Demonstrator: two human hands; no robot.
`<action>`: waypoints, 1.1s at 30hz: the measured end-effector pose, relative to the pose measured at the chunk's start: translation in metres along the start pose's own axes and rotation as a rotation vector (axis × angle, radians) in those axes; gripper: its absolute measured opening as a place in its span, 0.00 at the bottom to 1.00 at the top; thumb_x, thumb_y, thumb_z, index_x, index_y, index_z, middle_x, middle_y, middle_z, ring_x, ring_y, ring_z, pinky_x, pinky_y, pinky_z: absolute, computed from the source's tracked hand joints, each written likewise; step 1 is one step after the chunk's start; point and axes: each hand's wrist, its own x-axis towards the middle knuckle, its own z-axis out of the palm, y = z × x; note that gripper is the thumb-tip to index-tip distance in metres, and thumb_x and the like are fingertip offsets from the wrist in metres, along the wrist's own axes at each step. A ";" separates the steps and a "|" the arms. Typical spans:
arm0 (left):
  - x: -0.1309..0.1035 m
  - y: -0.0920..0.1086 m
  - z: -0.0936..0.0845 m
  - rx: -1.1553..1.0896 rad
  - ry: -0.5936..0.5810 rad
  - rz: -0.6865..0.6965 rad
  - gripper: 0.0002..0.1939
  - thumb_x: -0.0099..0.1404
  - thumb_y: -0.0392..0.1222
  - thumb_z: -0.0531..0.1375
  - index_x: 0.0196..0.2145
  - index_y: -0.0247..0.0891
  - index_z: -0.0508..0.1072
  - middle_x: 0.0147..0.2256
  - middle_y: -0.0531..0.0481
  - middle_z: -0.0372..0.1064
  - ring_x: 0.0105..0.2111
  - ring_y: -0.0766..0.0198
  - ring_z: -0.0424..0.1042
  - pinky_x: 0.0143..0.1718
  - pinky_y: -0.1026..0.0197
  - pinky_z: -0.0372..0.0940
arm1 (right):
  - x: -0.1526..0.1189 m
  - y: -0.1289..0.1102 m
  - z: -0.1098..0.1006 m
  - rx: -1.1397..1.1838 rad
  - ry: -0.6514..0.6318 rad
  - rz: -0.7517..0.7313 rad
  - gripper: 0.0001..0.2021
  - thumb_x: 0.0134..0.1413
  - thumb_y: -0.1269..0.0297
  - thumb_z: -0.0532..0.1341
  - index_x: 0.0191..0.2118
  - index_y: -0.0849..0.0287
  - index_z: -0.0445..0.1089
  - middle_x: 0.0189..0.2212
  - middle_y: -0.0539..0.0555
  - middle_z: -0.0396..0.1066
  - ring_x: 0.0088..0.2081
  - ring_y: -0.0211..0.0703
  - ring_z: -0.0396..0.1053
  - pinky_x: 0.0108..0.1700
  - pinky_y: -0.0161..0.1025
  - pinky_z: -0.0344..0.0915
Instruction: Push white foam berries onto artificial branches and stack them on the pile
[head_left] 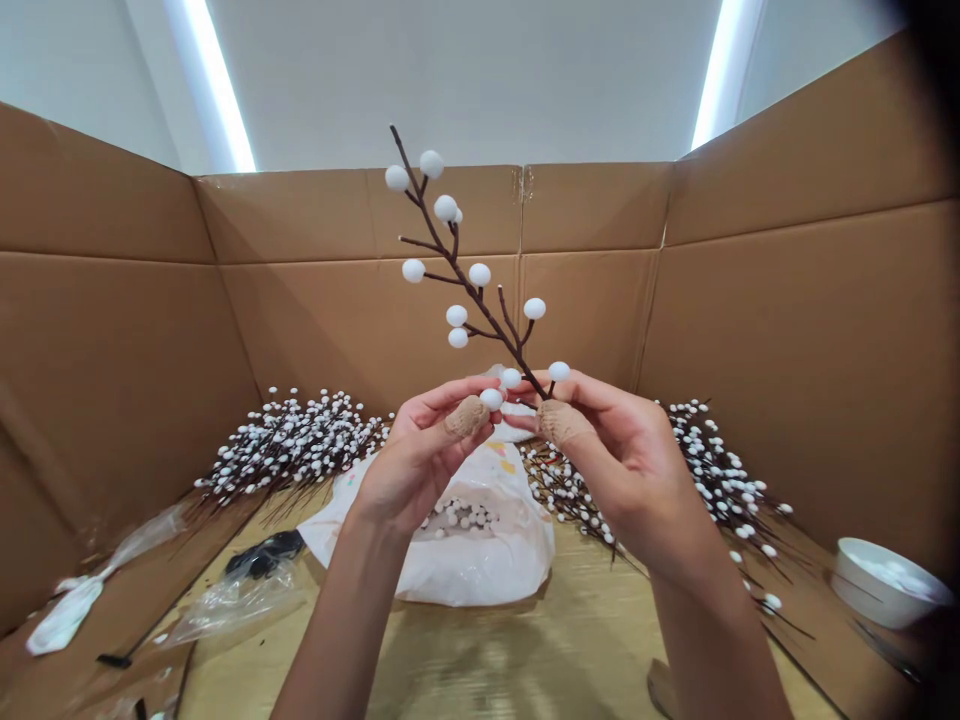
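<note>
While the right hand [630, 440] pinches the base of a brown branch [465, 280] held upright above the bench [525, 650], the left hand [420, 450] has its fingers closed on a white foam ball [491, 399] beside the stem. Fitting a ball appears in hand; seating it calls for steady aim. Finished branches [292, 440] lie piled behind.
</note>
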 end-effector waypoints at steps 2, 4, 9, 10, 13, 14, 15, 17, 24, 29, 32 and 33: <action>0.000 0.000 0.001 0.005 -0.016 0.006 0.08 0.57 0.32 0.67 0.37 0.34 0.80 0.37 0.49 0.79 0.34 0.71 0.75 0.40 0.74 0.68 | 0.001 0.000 0.000 -0.032 0.001 -0.012 0.11 0.61 0.67 0.55 0.27 0.59 0.63 0.28 0.49 0.62 0.33 0.36 0.62 0.38 0.34 0.64; 0.000 0.000 0.001 0.007 -0.035 0.012 0.08 0.58 0.31 0.65 0.38 0.33 0.80 0.39 0.48 0.78 0.36 0.71 0.76 0.42 0.74 0.68 | 0.001 0.001 -0.001 -0.050 -0.003 -0.002 0.11 0.62 0.67 0.55 0.27 0.58 0.62 0.26 0.48 0.59 0.30 0.35 0.59 0.35 0.34 0.62; 0.001 -0.003 -0.002 -0.033 -0.020 0.002 0.08 0.58 0.30 0.66 0.37 0.33 0.80 0.38 0.48 0.79 0.37 0.69 0.76 0.42 0.74 0.69 | -0.001 0.003 -0.002 -0.114 -0.026 0.026 0.10 0.62 0.67 0.54 0.28 0.59 0.62 0.27 0.49 0.61 0.28 0.35 0.58 0.31 0.34 0.59; 0.001 -0.003 -0.003 -0.037 -0.010 -0.002 0.08 0.58 0.30 0.66 0.37 0.32 0.80 0.37 0.47 0.79 0.36 0.69 0.76 0.42 0.73 0.69 | -0.001 0.002 -0.002 -0.129 -0.029 0.025 0.10 0.62 0.67 0.54 0.28 0.59 0.62 0.28 0.49 0.61 0.28 0.35 0.58 0.31 0.34 0.58; 0.001 -0.003 -0.003 -0.038 0.003 -0.003 0.08 0.57 0.29 0.66 0.37 0.31 0.80 0.37 0.47 0.79 0.36 0.69 0.77 0.42 0.73 0.70 | -0.002 0.002 -0.002 -0.168 -0.035 0.018 0.10 0.62 0.67 0.53 0.28 0.59 0.62 0.27 0.48 0.59 0.28 0.34 0.56 0.29 0.33 0.56; 0.001 -0.003 -0.003 -0.039 0.000 -0.001 0.08 0.57 0.29 0.66 0.37 0.31 0.80 0.37 0.47 0.79 0.36 0.69 0.77 0.42 0.73 0.70 | -0.002 0.001 -0.002 -0.180 -0.036 0.013 0.11 0.62 0.67 0.53 0.28 0.59 0.61 0.26 0.47 0.58 0.27 0.33 0.55 0.28 0.33 0.55; 0.001 -0.003 -0.003 -0.039 -0.007 0.000 0.08 0.58 0.29 0.65 0.37 0.31 0.80 0.37 0.47 0.79 0.36 0.69 0.77 0.41 0.73 0.70 | -0.002 0.001 -0.002 -0.192 -0.035 0.006 0.11 0.62 0.67 0.53 0.27 0.59 0.61 0.25 0.47 0.56 0.26 0.33 0.54 0.27 0.32 0.55; 0.001 -0.003 -0.003 -0.040 -0.023 0.002 0.08 0.58 0.29 0.65 0.37 0.31 0.80 0.36 0.47 0.79 0.35 0.69 0.77 0.40 0.74 0.70 | -0.002 0.000 -0.002 -0.219 -0.029 -0.008 0.11 0.62 0.68 0.54 0.26 0.59 0.60 0.24 0.46 0.54 0.25 0.32 0.53 0.25 0.31 0.53; 0.001 -0.003 -0.001 -0.042 -0.020 -0.014 0.08 0.57 0.30 0.66 0.36 0.32 0.80 0.36 0.47 0.79 0.35 0.69 0.77 0.40 0.73 0.70 | -0.003 0.000 -0.002 -0.246 -0.027 -0.030 0.11 0.61 0.68 0.54 0.26 0.59 0.61 0.23 0.45 0.54 0.24 0.31 0.52 0.24 0.29 0.52; 0.000 -0.001 0.000 -0.021 -0.010 -0.024 0.09 0.54 0.31 0.68 0.35 0.33 0.80 0.35 0.47 0.79 0.34 0.69 0.77 0.39 0.74 0.70 | -0.003 0.002 -0.002 -0.255 -0.021 -0.039 0.10 0.61 0.69 0.54 0.27 0.59 0.62 0.23 0.45 0.55 0.24 0.31 0.52 0.24 0.29 0.53; 0.000 -0.001 0.000 -0.005 0.017 -0.033 0.09 0.53 0.32 0.69 0.35 0.33 0.81 0.34 0.48 0.80 0.34 0.68 0.77 0.39 0.73 0.69 | -0.002 0.002 -0.002 -0.274 -0.024 -0.042 0.10 0.60 0.70 0.54 0.26 0.59 0.61 0.23 0.45 0.55 0.25 0.31 0.53 0.24 0.29 0.53; 0.000 -0.001 0.000 -0.001 0.027 -0.035 0.09 0.52 0.32 0.69 0.34 0.33 0.81 0.34 0.48 0.80 0.34 0.68 0.77 0.38 0.73 0.70 | -0.002 0.002 -0.002 -0.282 -0.027 -0.038 0.10 0.60 0.70 0.54 0.26 0.59 0.61 0.23 0.45 0.55 0.25 0.31 0.53 0.24 0.29 0.53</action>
